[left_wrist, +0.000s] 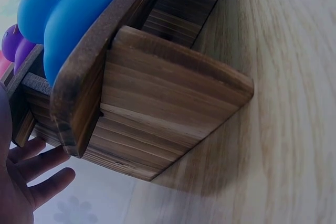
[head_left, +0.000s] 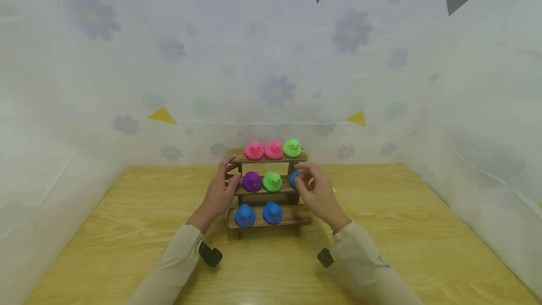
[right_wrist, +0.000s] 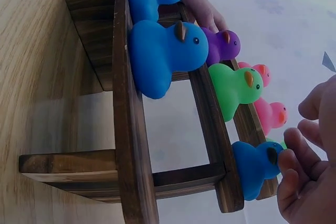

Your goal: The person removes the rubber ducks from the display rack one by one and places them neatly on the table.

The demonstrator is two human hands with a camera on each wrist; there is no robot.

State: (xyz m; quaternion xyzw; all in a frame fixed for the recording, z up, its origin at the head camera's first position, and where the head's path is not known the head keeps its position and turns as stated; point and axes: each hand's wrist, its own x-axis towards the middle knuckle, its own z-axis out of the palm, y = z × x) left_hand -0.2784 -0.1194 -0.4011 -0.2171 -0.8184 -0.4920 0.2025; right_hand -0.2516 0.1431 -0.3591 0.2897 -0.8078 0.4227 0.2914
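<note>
A three-tier wooden rack holds small rubber ducks. My left hand is at the rack's left end beside the purple duck, fingers spread; in the left wrist view this hand has its fingertips by the shelf ends. On the middle tier's right end sits a blue duck, partly covered in the head view by my right hand. The right wrist view shows that hand with loosely bent fingertips close against this duck's head, the thumb apart; whether they touch is unclear.
Two pink ducks and a green duck stand on the top tier. A green duck is mid-tier; two blue ducks sit on the bottom tier. Something yellow shows behind my right hand. Sheeting surrounds the wooden table.
</note>
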